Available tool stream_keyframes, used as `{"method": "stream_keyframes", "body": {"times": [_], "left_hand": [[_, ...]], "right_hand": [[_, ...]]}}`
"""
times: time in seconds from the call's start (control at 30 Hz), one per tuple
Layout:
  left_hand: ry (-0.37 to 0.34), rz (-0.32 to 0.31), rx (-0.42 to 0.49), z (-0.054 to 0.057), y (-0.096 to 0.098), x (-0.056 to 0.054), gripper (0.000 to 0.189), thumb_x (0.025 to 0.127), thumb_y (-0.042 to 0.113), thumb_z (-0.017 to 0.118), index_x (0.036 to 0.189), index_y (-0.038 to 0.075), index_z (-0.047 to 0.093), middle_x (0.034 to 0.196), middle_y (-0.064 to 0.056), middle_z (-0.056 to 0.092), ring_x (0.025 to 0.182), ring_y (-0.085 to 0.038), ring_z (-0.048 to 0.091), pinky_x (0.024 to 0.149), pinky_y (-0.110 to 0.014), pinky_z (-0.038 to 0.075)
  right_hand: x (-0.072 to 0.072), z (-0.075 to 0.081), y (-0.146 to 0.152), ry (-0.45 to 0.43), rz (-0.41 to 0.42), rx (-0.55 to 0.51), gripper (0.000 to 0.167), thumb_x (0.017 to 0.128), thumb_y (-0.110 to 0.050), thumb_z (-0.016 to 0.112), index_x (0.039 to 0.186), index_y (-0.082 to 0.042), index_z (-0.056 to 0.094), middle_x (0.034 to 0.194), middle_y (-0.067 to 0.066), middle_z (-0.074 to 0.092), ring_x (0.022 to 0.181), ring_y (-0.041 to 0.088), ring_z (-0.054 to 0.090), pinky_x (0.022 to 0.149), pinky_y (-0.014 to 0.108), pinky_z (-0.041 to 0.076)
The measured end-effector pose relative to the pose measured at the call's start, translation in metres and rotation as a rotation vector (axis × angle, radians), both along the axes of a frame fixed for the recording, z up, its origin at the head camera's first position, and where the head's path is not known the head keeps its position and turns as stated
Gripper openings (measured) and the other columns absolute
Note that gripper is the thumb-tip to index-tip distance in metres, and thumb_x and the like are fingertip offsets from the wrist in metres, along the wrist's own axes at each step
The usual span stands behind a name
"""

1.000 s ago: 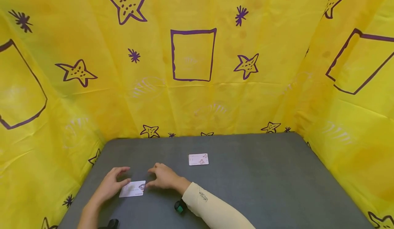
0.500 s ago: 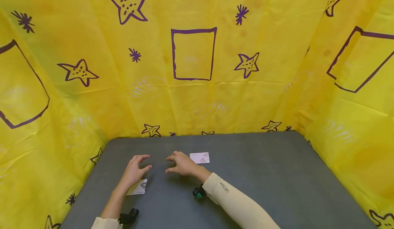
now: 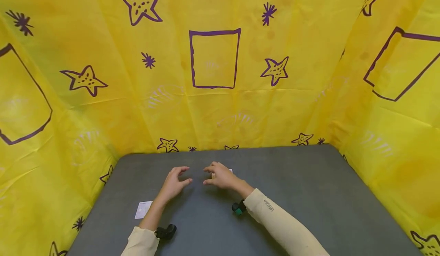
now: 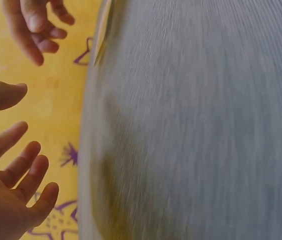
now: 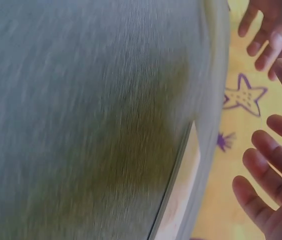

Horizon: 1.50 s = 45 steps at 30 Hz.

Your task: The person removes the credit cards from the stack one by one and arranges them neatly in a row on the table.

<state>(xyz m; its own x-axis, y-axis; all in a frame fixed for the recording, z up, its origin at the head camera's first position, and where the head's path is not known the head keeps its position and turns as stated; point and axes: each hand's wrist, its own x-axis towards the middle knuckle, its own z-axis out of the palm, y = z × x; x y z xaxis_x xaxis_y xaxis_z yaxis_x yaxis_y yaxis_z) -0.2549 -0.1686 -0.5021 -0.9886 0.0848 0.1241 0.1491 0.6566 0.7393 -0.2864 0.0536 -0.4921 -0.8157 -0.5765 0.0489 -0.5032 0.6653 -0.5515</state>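
My left hand [image 3: 174, 183] hovers over the middle of the dark table, fingers bent loosely and holding nothing. Facing it, my right hand [image 3: 221, 175] has the same loose shape, thumb and fingers apart with a gap between the two hands. A white printed card [image 5: 178, 195] lies flat on the table, mostly covered by my right hand in the head view. Toward the front left, another white card [image 3: 141, 210] lies flat, its right end hidden behind my left forearm. In the left wrist view my left hand [image 4: 11, 185] has its fingers spread.
The grey table [image 3: 292, 198] has rounded far corners. Yellow cloth [image 3: 213, 114] with purple starfish drawings stands round its back and sides. Each wrist wears a small dark device, such as the black one [image 3: 166, 232] on the left.
Both hands have moved right and farther back, away from the front-left card to the back card. The front-left card now lies turned and slightly left of where it was.
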Motion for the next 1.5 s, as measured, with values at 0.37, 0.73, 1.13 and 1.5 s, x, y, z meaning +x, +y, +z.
{"method": "stream_keyframes", "body": {"times": [0.37,0.73,1.13,1.5], "left_hand": [[-0.022,-0.086,0.058,-0.007,0.044,-0.016,0.048,0.081,0.013,0.077,0.124,-0.001,0.060,0.122,-0.021,0.058,0.113,-0.039,0.055,0.098,-0.054,0.043],[-0.030,-0.140,-0.024,-0.022,0.071,-0.027,0.052,0.076,0.017,0.080,0.122,-0.002,0.062,0.121,-0.022,0.058,0.111,-0.037,0.051,0.096,-0.052,0.042],[-0.075,-0.124,-0.195,-0.027,0.085,-0.032,0.056,0.073,0.021,0.083,0.122,0.003,0.063,0.120,-0.019,0.057,0.111,-0.035,0.049,0.093,-0.052,0.039],[-0.098,-0.115,-0.295,-0.021,0.089,-0.036,0.059,0.074,0.019,0.083,0.128,0.006,0.061,0.118,-0.017,0.056,0.110,-0.032,0.048,0.089,-0.048,0.039]], "right_hand": [[-0.013,-0.007,0.040,0.034,-0.046,-0.028,0.048,0.087,-0.030,0.072,0.126,-0.004,0.064,0.109,0.011,0.060,0.092,0.022,0.054,0.079,0.034,0.045],[-0.018,-0.016,0.064,0.061,-0.054,-0.019,0.050,0.083,-0.027,0.077,0.122,0.001,0.065,0.110,0.015,0.063,0.095,0.024,0.056,0.084,0.041,0.048],[-0.026,-0.025,0.071,-0.007,-0.075,0.071,0.048,0.076,-0.024,0.082,0.118,-0.004,0.069,0.110,0.014,0.062,0.098,0.024,0.056,0.088,0.042,0.046],[-0.029,-0.017,0.066,0.032,-0.031,0.194,0.047,0.073,-0.016,0.082,0.117,-0.004,0.069,0.105,0.013,0.060,0.092,0.024,0.054,0.083,0.040,0.046]]}}
